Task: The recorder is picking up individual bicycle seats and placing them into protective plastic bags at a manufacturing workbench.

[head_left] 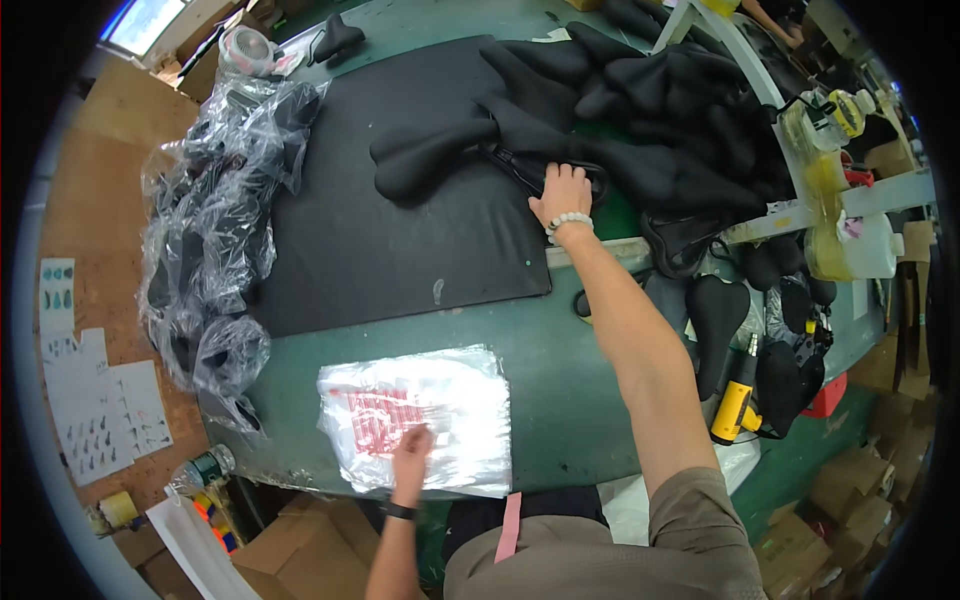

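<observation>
Bicycle saddle, black and seemingly upturned with its underside showing, lies at the upper centre of the frame, across the right edge of a dark mat; the right hand rests on its right end, fingers part-bent over it, though how firmly they close I cannot tell; the left hand, at the lower centre, is blurred, its fingers loosely curled over a stack of clear plastic bags, and whether it pinches one is unclear; more saddles heap at the upper right, and plastic-wrapped bundles fill the left; the saddle should prove light enough for one hand, its padded top soft, its shell stiff, hardly fragile, though the cover may scuff; the narrow nose or the underside's rim seems the surest hold, while the thin bags look slippery and easily creased
</observation>
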A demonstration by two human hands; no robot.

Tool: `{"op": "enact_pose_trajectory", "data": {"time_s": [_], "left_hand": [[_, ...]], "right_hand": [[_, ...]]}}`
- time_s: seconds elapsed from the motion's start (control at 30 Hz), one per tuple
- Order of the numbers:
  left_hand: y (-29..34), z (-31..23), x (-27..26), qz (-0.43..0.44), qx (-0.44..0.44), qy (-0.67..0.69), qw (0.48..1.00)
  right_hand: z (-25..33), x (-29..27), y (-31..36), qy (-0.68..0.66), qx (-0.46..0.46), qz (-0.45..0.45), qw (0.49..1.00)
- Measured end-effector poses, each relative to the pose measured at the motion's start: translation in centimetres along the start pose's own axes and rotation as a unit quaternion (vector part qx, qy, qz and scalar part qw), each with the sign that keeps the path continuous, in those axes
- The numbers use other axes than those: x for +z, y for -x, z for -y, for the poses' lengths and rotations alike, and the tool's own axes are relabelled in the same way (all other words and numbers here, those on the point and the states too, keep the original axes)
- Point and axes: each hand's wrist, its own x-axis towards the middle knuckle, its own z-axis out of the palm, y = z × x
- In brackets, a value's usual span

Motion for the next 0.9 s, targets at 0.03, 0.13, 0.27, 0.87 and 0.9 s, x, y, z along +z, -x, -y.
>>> {"op": "enact_pose_trajectory", "data": {"time_s": [0.03,0.13,0.27,0.87,0.9], "left_hand": [[0.9,-0.5,3.2,0.007,0.056,-0.064,0.996],[2.4,-3.0,7.1,0.013,0.125,-0.178,0.976],[1.9,-2.3,7.9,-0.078,0.219,-0.312,0.921],[-0.9,3.7,5.1,0.073,0.030,-0.168,0.983],[-1.1,3.7,5.2,0.073,0.014,-0.078,0.994]], "right_hand": [[-0.7,0.4,-1.0,0.050,-0.018,0.083,0.995],[-2.4,1.0,0.9,-0.019,-0.042,0.049,0.998],[-4.7,-4.3,11.4,-0.215,-0.034,-0.032,0.975],[-9.1,-5.6,39.3,-0.712,0.391,0.278,0.512],[-8.5,-5.9,39.3,-0.681,0.353,0.285,0.575]]}}
